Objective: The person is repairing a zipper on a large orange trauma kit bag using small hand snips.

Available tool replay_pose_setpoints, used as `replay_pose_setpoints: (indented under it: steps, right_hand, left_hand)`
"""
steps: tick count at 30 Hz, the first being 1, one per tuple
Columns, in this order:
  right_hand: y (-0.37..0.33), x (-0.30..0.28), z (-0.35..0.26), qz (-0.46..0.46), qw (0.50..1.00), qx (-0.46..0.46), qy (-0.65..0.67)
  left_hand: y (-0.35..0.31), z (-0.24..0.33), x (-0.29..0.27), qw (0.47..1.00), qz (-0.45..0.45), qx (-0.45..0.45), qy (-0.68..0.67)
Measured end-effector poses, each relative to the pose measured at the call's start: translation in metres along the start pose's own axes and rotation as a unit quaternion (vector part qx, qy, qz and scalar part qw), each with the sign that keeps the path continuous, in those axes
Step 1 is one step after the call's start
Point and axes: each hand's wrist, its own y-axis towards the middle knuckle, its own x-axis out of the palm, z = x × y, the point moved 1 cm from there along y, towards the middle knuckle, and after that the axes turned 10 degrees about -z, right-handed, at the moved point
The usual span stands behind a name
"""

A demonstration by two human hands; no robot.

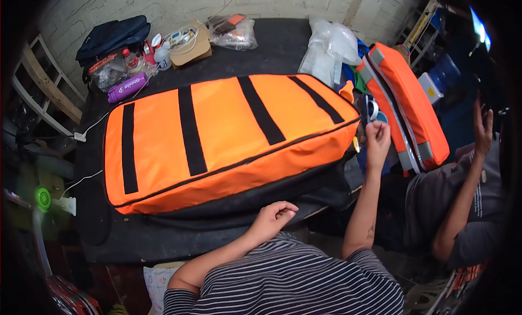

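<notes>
A large orange padded bag (228, 125) with a black zip edge and several black straps across its top lies on the table in front of me. My left hand (273, 219) hovers just short of its near side, close to my striped shirt, with its fingers curled in and nothing seen in them. Off the bag's right end, my right hand (377, 136) is raised with fingertips pinched together. Whatever it may hold is too small to make out. Right behind it are a white roll-like item (373, 109) and a teal round item (381, 117).
A second orange bag (405, 105) with grey trim stands at the right, beside a seated person (459, 201) with a raised hand. Along the table's far edge are a purple bottle (128, 88), spray bottle (161, 55), cardboard box (191, 50) and plastic bags (329, 46). A small green fan (43, 198) is at left.
</notes>
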Motion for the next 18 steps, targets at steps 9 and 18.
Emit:
replay_pose_setpoints:
  steps: [9, 18]
  right_hand:
    - [-0.042, -0.013, -0.011, -0.012, 0.988, 0.099, 0.122]
    - [-0.048, -0.018, -0.004, -0.036, 0.992, 0.100, 0.068]
  left_hand:
    - [0.137, 0.118, 0.008, 0.837, 0.070, 0.357, 0.409]
    - [0.248, 0.117, 0.023, 0.751, 0.086, 0.364, 0.544]
